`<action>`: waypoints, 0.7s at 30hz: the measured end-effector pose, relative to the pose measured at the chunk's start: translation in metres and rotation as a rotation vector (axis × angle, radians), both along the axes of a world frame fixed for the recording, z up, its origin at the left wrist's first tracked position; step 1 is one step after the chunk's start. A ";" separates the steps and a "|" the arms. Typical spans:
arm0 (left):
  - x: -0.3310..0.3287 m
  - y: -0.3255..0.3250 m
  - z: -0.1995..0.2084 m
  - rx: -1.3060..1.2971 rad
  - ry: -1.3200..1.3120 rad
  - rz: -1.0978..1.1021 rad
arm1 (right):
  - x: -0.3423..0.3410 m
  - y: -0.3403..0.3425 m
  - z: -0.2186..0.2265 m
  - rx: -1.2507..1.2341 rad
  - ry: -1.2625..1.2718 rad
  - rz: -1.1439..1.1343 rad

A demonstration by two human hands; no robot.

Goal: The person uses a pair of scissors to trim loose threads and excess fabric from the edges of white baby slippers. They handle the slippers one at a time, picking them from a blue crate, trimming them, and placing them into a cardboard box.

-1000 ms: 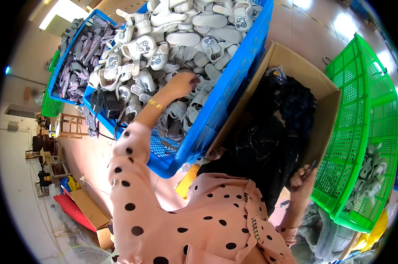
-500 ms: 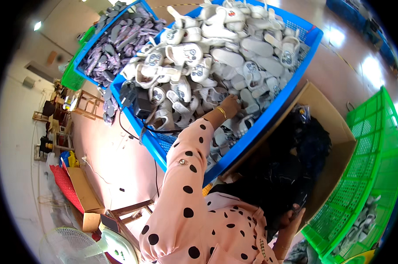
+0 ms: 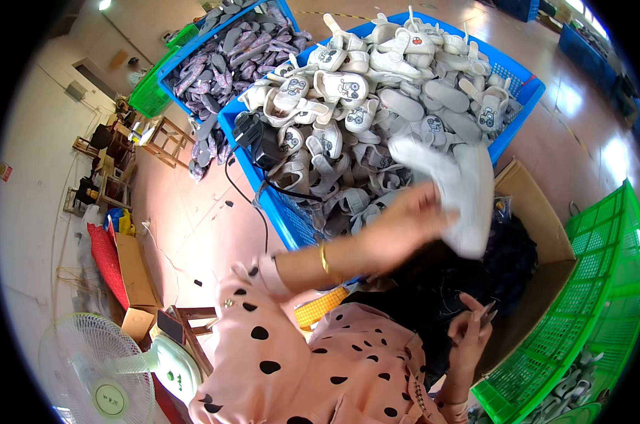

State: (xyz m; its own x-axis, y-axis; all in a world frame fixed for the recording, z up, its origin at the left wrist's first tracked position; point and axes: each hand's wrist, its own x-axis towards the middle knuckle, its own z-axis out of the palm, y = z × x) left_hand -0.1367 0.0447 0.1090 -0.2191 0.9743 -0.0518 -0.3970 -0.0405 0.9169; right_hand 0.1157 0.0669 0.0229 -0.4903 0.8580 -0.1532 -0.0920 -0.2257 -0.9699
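My left hand (image 3: pixel 412 222), blurred by motion, grips a pair of white shoes (image 3: pixel 472 201) above the right edge of a big blue crate. Motion smears the shoes too, so their details do not show. Many small white and grey shoes (image 3: pixel 348 86), some with dark vehicle pictures on the toes, fill the blue crate (image 3: pixel 507 145). Lower right, close to my lap, my right hand (image 3: pixel 468 336) is closed around a small pointed metal tool (image 3: pixel 488 313); only its tip shows, so its exact kind is unclear. Dark cloth (image 3: pixel 433 290) lies beside that hand.
A cardboard box (image 3: pixel 539 205) holding dark items stands at my right, beside green crates (image 3: pixel 581 297). Behind left is another blue crate of purple patterned shoes (image 3: pixel 238 53). A black adapter (image 3: pixel 267 148) with a cable hangs on the crate's edge. A fan (image 3: pixel 108 381) stands lower left.
My left hand has come out of the shoe pile toward me, lifting white shoes. My right hand has risen slightly, and the pointed tool now shows. The view has shifted.
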 end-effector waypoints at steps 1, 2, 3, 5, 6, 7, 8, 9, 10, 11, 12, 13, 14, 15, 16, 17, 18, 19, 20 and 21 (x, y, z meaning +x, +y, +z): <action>0.023 -0.018 -0.008 -0.021 -0.143 -0.020 | -0.009 -0.007 0.001 -0.044 0.058 -0.015; 0.043 -0.026 -0.020 -0.026 -0.298 -0.064 | -0.013 -0.011 -0.005 -0.070 0.103 -0.051; 0.063 -0.032 -0.020 0.024 -0.441 -0.074 | -0.009 -0.012 -0.018 -0.037 0.273 0.073; 0.093 -0.036 -0.037 0.091 -0.607 -0.063 | -0.004 -0.023 -0.022 -0.046 0.319 0.078; 0.101 -0.035 -0.045 0.067 -0.643 -0.034 | -0.001 -0.030 -0.028 -0.078 0.345 0.034; 0.108 -0.033 -0.053 0.034 -0.604 -0.056 | -0.001 -0.035 -0.026 -0.136 0.356 -0.050; 0.115 -0.034 -0.060 0.007 -0.564 -0.081 | 0.000 -0.040 -0.020 -0.188 0.368 -0.135; 0.122 -0.039 -0.064 -0.086 -0.527 -0.124 | 0.011 -0.039 -0.038 -0.247 0.434 -0.208; 0.129 -0.046 -0.070 -0.183 -0.491 -0.167 | 0.023 -0.044 -0.047 -0.270 0.430 -0.306; 0.139 -0.046 -0.077 -0.232 -0.556 -0.244 | 0.035 -0.043 -0.045 -0.254 0.406 -0.357; 0.141 -0.047 -0.083 -0.275 -0.575 -0.298 | 0.043 -0.045 -0.043 -0.243 0.382 -0.412; 0.139 -0.048 -0.087 -0.323 -0.592 -0.353 | 0.044 -0.046 -0.042 -0.269 0.378 -0.460; 0.143 -0.049 -0.090 -0.372 -0.632 -0.443 | 0.047 -0.046 -0.033 -0.248 0.352 -0.479; 0.140 -0.051 -0.083 -0.410 -0.357 -0.480 | 0.051 -0.046 -0.027 -0.281 0.396 -0.482; 0.135 -0.049 -0.079 -0.454 -0.242 -0.628 | 0.057 -0.045 -0.023 -0.305 0.435 -0.508; 0.122 -0.048 -0.075 -0.456 -0.202 -0.915 | 0.063 -0.046 -0.016 -0.470 0.413 -0.593; 0.121 -0.046 -0.047 -0.467 0.031 -0.907 | 0.066 -0.045 -0.010 -0.628 0.407 -0.696; 0.117 -0.040 -0.028 -0.407 0.099 -0.954 | 0.059 -0.043 0.004 -0.677 0.220 -0.757; 0.118 -0.049 -0.028 -0.172 -0.049 -0.869 | 0.053 -0.042 0.014 -0.759 0.036 -0.786; 0.118 -0.049 -0.019 0.047 -0.027 -0.855 | 0.068 -0.047 0.003 -0.823 0.206 -0.590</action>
State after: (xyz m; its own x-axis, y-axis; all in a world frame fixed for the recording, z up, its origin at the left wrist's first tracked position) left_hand -0.0189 -0.0046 0.0896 0.5927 0.8054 -0.0017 -0.3302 0.2449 0.9116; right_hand 0.1834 0.0201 0.0256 -0.1082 0.6382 -0.7622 -0.5501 -0.6771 -0.4888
